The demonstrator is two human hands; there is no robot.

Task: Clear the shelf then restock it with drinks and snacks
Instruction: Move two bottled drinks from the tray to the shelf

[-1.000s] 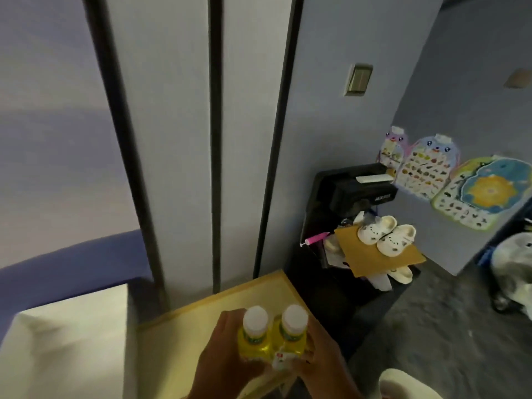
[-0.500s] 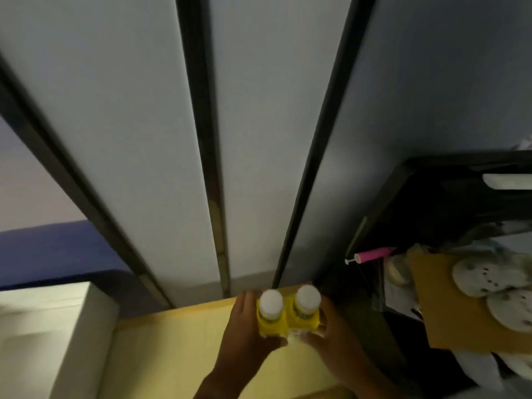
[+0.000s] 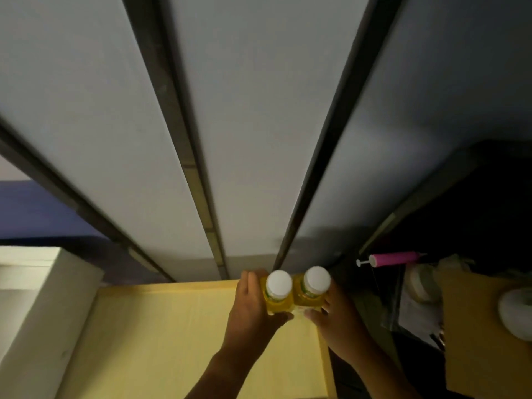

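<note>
Partly visible only: both forearms run off the bottom edge, and the bases of the two bottles are hidden behind the fingers, so whether they rest on the shelf or hang just above it cannot be told. Labels are too blurred to read.

Left hand (image 3: 253,306): fingers curled round the left bottle (image 3: 277,295), yellow with a white cap, thumb across its near side.
Right hand (image 3: 336,315): fingers wrapped about the right bottle (image 3: 312,292), same kind. Both bottles upright, touching side by side.

Position: over the far right corner of the yellow shelf (image 3: 178,335), close to its back edge and the grey wall panels (image 3: 253,139) with dark vertical strips.

Open room: bare shelf surface to the left of the hands, up to a white box (image 3: 40,306) at its left edge. Right of the shelf, a dark unit (image 3: 489,203) holds a pink pump (image 3: 394,259) and a brown board (image 3: 472,335), cut off at the frame.
</note>
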